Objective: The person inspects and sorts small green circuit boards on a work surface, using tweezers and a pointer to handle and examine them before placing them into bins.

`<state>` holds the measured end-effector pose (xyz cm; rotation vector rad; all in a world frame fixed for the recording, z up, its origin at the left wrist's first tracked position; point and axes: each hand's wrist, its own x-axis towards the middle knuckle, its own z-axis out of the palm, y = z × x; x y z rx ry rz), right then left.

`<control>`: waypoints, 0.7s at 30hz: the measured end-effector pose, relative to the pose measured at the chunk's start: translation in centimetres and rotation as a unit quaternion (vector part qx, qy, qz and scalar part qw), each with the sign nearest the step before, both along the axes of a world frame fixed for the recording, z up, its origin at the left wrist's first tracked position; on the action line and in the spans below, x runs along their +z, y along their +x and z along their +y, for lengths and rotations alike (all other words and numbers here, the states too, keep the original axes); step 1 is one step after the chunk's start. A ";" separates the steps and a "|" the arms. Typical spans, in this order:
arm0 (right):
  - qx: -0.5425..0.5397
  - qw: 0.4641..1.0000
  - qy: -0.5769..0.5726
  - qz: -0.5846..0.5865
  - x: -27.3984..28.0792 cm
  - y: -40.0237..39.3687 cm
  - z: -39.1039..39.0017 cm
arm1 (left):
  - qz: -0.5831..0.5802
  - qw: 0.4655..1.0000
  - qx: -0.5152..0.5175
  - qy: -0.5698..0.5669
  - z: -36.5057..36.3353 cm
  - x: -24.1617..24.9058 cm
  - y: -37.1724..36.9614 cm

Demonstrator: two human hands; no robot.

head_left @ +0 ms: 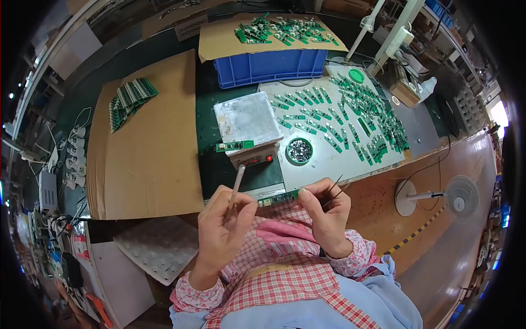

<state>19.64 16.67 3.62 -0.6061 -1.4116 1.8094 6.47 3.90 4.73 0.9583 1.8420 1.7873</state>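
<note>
My left hand [226,226] is closed around a slim pale pen-like stick [239,183] that points up and away. Its fingertips are close to the left end of a narrow green circuit board [278,198]. The thumb and fingers of my right hand [329,215] pinch the right end of that board. A thin dark pointed tool, probably tweezers [335,185], also sticks out of my right hand. Beyond my hands stands a hot plate [249,115] with a white top and red-lit front panel. Another circuit board [234,146] lies along its front edge.
Right of the plate, a green dish [299,151] holds small shiny parts. Many green boards [372,109] cover the white sheet [329,164]. Boards are heaped on cardboard over a blue crate [268,68]. Stacked boards [131,98] lie on cardboard [148,164] at left. A fan [461,196] stands right.
</note>
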 end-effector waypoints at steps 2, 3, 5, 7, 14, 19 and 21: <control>0.016 1.000 -0.012 0.004 0.5 -1.3 -0.4 | 0.029 0.999 0.018 -0.004 -0.4 0.4 -1.2; 0.019 1.000 -0.018 0.012 0.9 -2.2 -0.7 | 0.045 0.999 0.021 0.000 -0.6 0.6 -1.9; 0.045 0.999 0.002 0.004 1.1 -3.3 -0.7 | 0.048 0.998 0.026 0.008 -0.8 0.8 -3.4; 0.065 0.998 0.002 -0.015 1.5 -4.3 -0.5 | 0.022 0.999 0.032 0.016 -0.6 1.0 -4.8; 0.051 0.998 0.043 -0.020 1.8 -5.4 1.0 | -0.028 0.999 0.017 -0.016 2.1 1.7 -10.9; 0.049 0.997 0.015 -0.049 1.1 -4.5 1.1 | -0.033 0.993 -0.024 -0.108 3.0 0.9 -13.3; 0.052 0.997 0.009 -0.055 0.9 -4.3 1.1 | -0.033 0.990 -0.029 -0.132 3.2 0.6 -13.4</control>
